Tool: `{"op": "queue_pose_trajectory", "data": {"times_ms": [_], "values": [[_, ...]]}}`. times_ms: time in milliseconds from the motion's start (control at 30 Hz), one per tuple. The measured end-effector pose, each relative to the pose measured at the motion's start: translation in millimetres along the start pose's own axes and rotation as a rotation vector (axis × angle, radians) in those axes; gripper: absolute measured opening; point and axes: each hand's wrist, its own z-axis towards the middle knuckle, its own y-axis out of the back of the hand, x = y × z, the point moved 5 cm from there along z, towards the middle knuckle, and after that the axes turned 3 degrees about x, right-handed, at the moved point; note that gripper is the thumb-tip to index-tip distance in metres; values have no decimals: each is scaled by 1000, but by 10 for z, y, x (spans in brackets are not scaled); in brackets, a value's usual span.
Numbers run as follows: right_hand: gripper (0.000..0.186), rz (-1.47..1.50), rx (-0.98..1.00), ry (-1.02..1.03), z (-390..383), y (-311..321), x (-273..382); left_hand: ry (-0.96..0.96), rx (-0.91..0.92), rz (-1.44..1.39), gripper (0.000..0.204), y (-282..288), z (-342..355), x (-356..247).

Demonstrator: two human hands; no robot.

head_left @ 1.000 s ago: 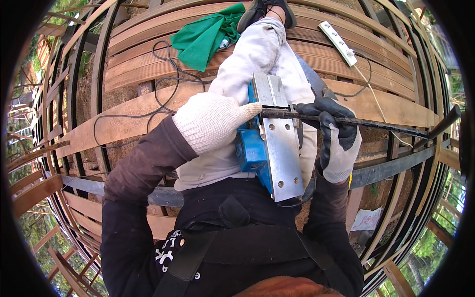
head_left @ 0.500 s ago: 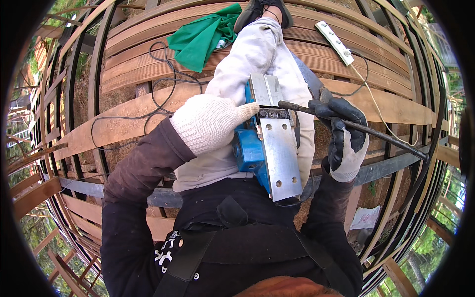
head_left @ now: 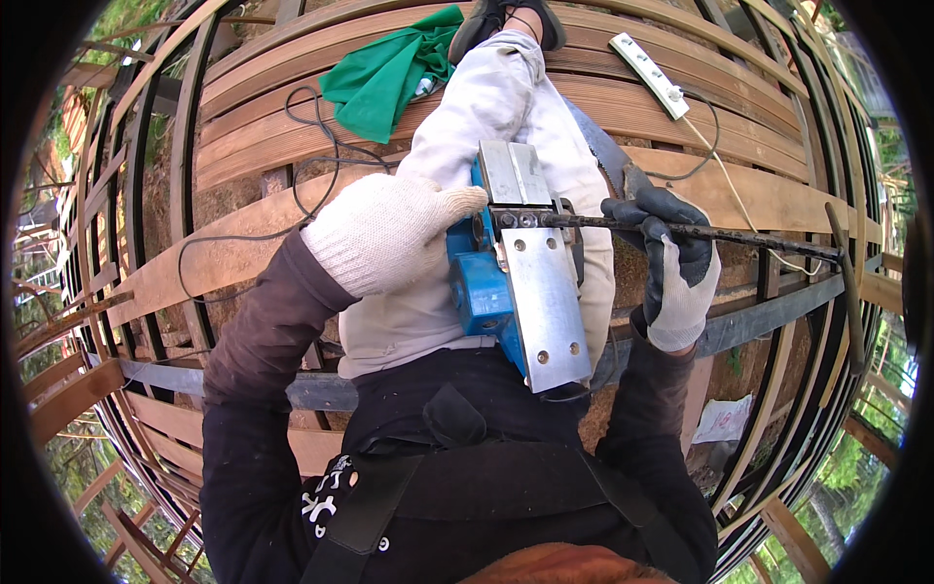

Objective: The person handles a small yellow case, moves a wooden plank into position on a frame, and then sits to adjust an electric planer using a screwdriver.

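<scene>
A blue electric planer (head_left: 486,292) lies upside down across my lap, its metal sole plates facing up and the cutter drum with its bolts showing between them. My left hand (head_left: 379,234), in a white knit glove, is closed against the planer's left side, a finger reaching to the end of the drum; its other fingers are partly hidden. In a black-coated glove, my right hand (head_left: 676,263) grips a long dark T-handle wrench (head_left: 769,238). The wrench's tip meets a bolt on the drum, and its crossbar end is out to the right.
A white power strip (head_left: 647,73) with a pale cable lies on the slatted deck (head_left: 263,127) ahead. Green cloth (head_left: 379,83) sits left of my legs, near a looped dark cord (head_left: 243,237). A handsaw blade (head_left: 598,141) shows beside my right leg. Gaps open between several beams.
The wrench has swung more level, and its tip has come down onto the drum bolt. My left hand has drawn back slightly to the left, its finger leaving the middle of the drum.
</scene>
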Motion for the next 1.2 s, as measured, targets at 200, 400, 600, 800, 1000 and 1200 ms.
{"op": "queue_pose_trajectory", "data": {"times_ms": [200,400,600,800,1000,1200], "values": [[26,-17,-1,-60,-49,-34,-36,-54,-211,-158,51,6,-141,63],[34,-38,88,15,-57,210,-223,-139,-337,-265,52,26,-31,133],[44,-90,-214,31,341,781,1,222,-426,-924,41,112,-108,253],[27,-392,-282,-274,536,1749,-1524,247,-648,-1338,39,-168,-295,492],[25,174,-185,-632,349,2411,-3141,79,-452,-1583,37,-388,-63,228],[24,-217,-201,-675,672,3142,-3789,-88,-526,-1648,41,-271,-175,189]]}}
